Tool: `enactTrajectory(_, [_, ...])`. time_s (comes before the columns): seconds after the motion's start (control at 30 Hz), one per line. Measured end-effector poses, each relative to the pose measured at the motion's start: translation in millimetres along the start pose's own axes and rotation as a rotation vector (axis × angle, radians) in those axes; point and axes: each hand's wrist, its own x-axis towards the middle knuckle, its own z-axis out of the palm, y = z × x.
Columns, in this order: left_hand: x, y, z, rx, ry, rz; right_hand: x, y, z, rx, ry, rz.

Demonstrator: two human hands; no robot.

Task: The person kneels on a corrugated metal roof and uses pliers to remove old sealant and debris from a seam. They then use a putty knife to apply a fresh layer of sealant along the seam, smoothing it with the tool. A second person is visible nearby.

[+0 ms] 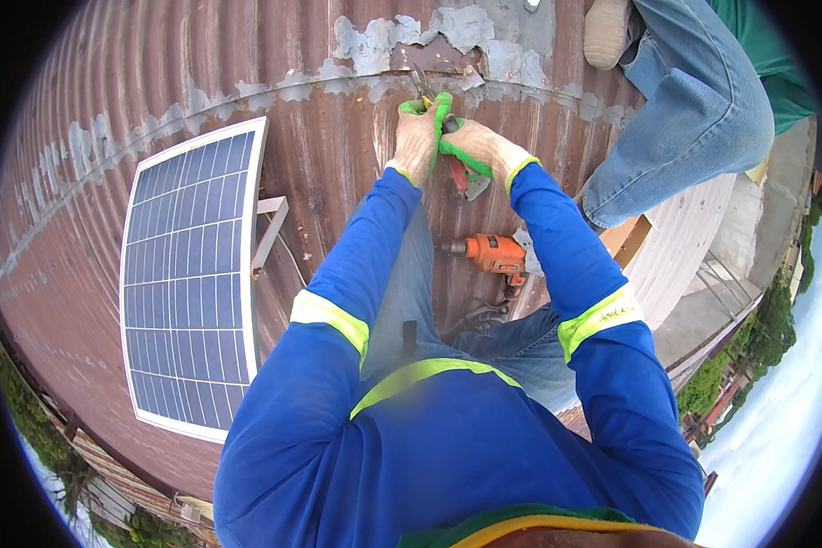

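Note:
My left hand (pixel 416 135), in a cream and green work glove, is closed round what look like pliers (pixel 419 80). Their metal jaws point away from me over the brown corrugated roof (pixel 338 173), and a bit of yellow shows at the grip. Pressed against it from the right is my right hand (pixel 478 146), gloved alike, with its fingers closed. A small dark piece (pixel 451 123) shows at its fingertips; I cannot make out what it is. Just below this hand a red-handled tool (pixel 457 173) shows in part; whether it is held or lies on the roof I cannot tell.
An orange power drill (pixel 495 253) lies on the roof between my legs. To the left stands a tilted solar panel (pixel 192 279) with a metal bracket (pixel 269 233). Another person's bent leg (pixel 694 119) is at the upper right. Grey patching (pixel 374 46) covers the roof seam ahead.

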Motion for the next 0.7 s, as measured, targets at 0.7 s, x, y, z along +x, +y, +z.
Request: enactTrajectory(0.7, [-1.3, 0.2, -2.7, 0.067, -0.029, -0.027, -3.0, 6.8, 6.4, 0.133, 0.053, -0.004])
